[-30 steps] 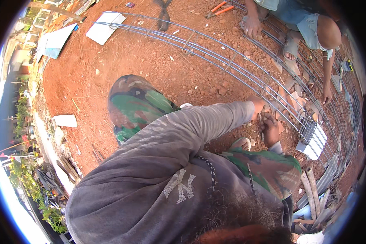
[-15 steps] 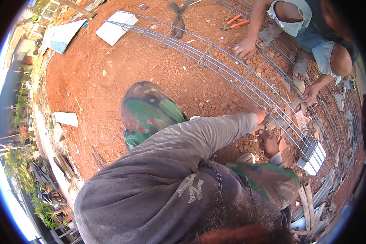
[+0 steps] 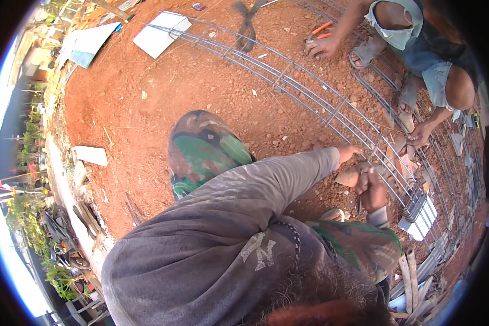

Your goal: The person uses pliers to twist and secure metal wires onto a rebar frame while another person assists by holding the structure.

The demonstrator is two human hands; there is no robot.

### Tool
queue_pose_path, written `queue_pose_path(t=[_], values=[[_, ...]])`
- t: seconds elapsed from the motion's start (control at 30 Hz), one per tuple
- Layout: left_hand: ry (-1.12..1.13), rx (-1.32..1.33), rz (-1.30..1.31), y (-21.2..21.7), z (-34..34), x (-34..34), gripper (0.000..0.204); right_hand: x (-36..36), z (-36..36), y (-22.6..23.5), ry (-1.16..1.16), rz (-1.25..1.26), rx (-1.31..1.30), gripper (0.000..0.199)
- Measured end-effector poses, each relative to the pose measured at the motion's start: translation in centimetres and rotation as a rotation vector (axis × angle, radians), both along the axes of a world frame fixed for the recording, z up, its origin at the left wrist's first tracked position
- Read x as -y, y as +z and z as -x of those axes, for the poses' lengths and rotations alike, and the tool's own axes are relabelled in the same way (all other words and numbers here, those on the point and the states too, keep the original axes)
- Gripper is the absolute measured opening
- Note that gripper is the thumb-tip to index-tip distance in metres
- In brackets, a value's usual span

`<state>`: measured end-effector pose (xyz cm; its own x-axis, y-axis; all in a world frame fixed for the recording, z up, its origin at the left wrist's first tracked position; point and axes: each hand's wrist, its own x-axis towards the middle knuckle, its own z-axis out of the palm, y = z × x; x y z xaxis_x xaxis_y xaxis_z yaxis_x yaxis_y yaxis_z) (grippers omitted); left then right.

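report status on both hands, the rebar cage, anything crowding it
Left hand at rebar cage's near bar, contact unclear. Right hand curled close by, contents unclear. Stirrup bundle over white sheet. Broken brown pieces, co-worker's hand nearby.

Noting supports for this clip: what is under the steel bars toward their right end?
A white board shows beneath the steel bars and bunched metal rings. They cover part of it; the ground directly under the board is hidden.
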<state>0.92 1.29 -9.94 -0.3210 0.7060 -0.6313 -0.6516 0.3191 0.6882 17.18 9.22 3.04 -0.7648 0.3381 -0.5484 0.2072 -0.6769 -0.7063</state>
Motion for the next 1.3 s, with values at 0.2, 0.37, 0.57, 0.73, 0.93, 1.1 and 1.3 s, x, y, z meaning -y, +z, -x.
queue_pose_path(t=[0.2, 0.37, 0.57, 0.73, 0.93, 1.1, 1.3], values=[[0.016, -0.063, -0.001, -0.9, 0.8, -0.3, 0.042, -1.6, -4.6, -6.9, -0.312, -0.305, 0.277, 0.023], [-0.081, -0.46, 0.202, 2.4, -2.7, -0.2, 0.048, 0.1, -4.1, -3.0, -0.141, -0.393, 0.282, 0.026], [0.107, -0.687, -0.006, 9.6, -9.9, -4.8, 0.039, -3.1, -4.7, -2.6, -0.135, -0.79, 0.314, 0.022], [0.191, 0.214, -0.453, 13.1, -7.0, -6.1, 0.028, -5.5, -5.3, 6.0, -0.111, -0.456, 0.302, 0.024], [-0.248, 0.379, -0.645, 16.0, -9.6, -7.6, 0.039, -7.7, -8.1, 9.2, -0.25, -0.191, 0.223, 0.024], [-0.162, -0.024, -0.652, 16.7, -10.7, -10.2, 0.038, -9.1, -10.0, 11.0, -0.107, -0.212, 0.187, 0.028], [-0.103, 0.12, -0.698, 20.6, -8.6, -11.7, 0.021, -10.4, -8.8, 16.2, 0.105, -0.133, 0.058, 0.032]])
